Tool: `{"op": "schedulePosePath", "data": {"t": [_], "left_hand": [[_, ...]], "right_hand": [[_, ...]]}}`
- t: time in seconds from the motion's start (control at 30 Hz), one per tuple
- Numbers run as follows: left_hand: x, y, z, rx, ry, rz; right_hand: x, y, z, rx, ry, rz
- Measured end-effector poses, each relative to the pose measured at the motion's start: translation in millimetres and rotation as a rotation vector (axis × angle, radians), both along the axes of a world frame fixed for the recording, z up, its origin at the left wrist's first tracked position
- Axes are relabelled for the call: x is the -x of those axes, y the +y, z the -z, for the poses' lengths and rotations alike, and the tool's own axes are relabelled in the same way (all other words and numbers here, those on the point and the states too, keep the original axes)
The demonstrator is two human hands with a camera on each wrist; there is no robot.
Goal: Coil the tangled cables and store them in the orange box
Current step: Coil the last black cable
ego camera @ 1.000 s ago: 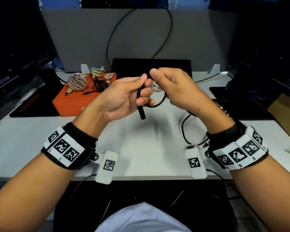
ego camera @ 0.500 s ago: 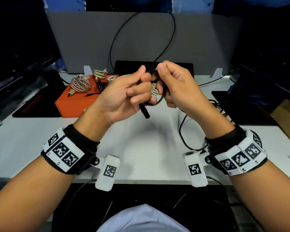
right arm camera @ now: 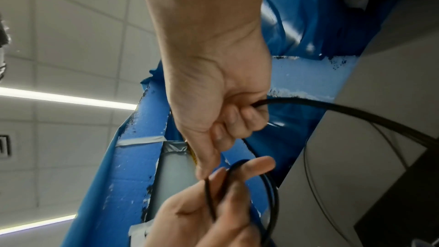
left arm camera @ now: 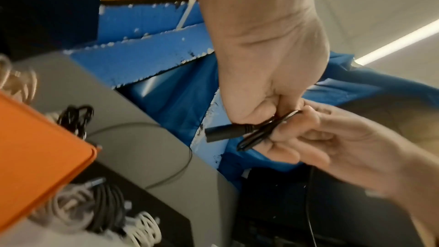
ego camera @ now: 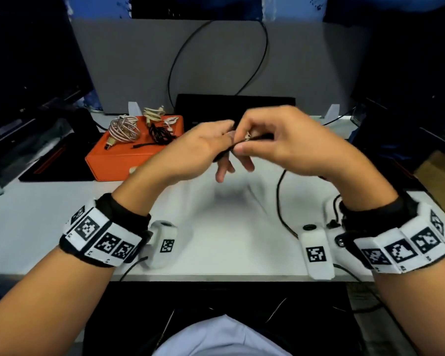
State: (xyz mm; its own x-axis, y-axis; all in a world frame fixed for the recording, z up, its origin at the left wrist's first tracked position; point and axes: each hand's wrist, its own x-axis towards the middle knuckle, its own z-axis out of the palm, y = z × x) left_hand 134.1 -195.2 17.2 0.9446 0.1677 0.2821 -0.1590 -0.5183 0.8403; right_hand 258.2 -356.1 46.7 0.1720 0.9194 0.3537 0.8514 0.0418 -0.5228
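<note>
I hold a black cable (ego camera: pixel 279 191) with both hands above the white table (ego camera: pixel 62 227). My left hand (ego camera: pixel 228 140) pinches its small loop and the black plug (left arm camera: pixel 225 133). My right hand (ego camera: pixel 242 140) meets it from the right, and its curled fingers grip the running cable (right arm camera: pixel 297 100). A loop of it lies over the left fingers (right arm camera: pixel 237 179). The free length trails down to the table on the right. The orange box (ego camera: pixel 118 160) stands at the back left, closed, with a silver braided coil (ego camera: pixel 123 129), a black coil (ego camera: pixel 159 132) and white cables (ego camera: pixel 154 113) on top.
A grey divider (ego camera: pixel 306 68) with a thin black wire (ego camera: pixel 175 60) backs the table. A black pad (ego camera: pixel 242 104) lies behind my hands. Dark monitors flank both sides. More cables (left arm camera: pixel 104 208) lie beside the orange box (left arm camera: pixel 35 147). A cardboard box (ego camera: pixel 437 181) sits far right.
Both hands have turned knuckles up and closed together. The plug that hung below my left hand is now tucked between the hands, and the cable loop is pulled smaller.
</note>
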Motion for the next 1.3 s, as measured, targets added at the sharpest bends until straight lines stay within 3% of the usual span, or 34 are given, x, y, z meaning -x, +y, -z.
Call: {"op": "schedulePosePath", "data": {"t": [0.13, 0.23, 0.5, 0.67, 0.77, 0.83, 0.9, 0.97, 1.07, 1.13, 1.17, 1.23, 1.3], "left_hand": [[10.9, -8.8, -11.1, 0.303, -0.032, 0.137], [13.5, -2.1, -13.3, 0.306, -0.049, 0.163], [12.8, -20.0, -15.5, 0.712, 0.087, 0.374], [14.3, -38.4, -18.9, 0.779, -0.103, 0.337], [12.9, -38.2, -26.1, 0.842, -0.312, 0.273], [14.1, -23.0, -30.5, 1.002, -0.442, 0.252], [18.2, -5.9, -36.1, 1.056, -0.558, 0.239], [19.3, 8.9, -37.2, 0.974, -0.623, 0.105], [16.4, 23.7, -33.7, 0.429, -0.527, -0.242], [15.1, 28.7, -28.8, 0.011, -0.333, -0.353], [14.7, 31.0, -25.4, -0.113, -0.230, -0.351], [16.6, 32.2, -19.6, -0.193, -0.082, -0.278], [21.1, 26.4, -19.0, -0.110, -0.016, -0.114]], "right_hand": [[-6.4, 0.9, -1.8, -0.234, 0.183, 0.039], [-4.8, 11.0, 6.4, -0.237, 0.159, 0.036], [1.8, 5.6, 0.1, -0.277, 0.083, 0.095], [-2.9, 7.9, 0.5, -0.358, 0.183, 0.111], [-12.5, 10.7, 5.5, -0.350, 0.260, 0.133], [-15.8, 13.5, 12.2, -0.201, 0.228, 0.141], [-12.1, 15.3, 19.9, 0.068, 0.120, 0.115], [1.9, 14.8, 24.3, 0.355, 0.044, 0.021], [27.5, 11.9, 21.6, 0.487, -0.021, -0.125], [32.7, 10.5, 14.9, 0.379, -0.084, -0.164], [31.9, 8.9, 11.0, 0.302, -0.080, -0.159], [26.1, 3.0, 2.1, 0.129, -0.037, -0.113], [17.7, -3.7, -6.2, -0.063, 0.037, -0.039]]}}
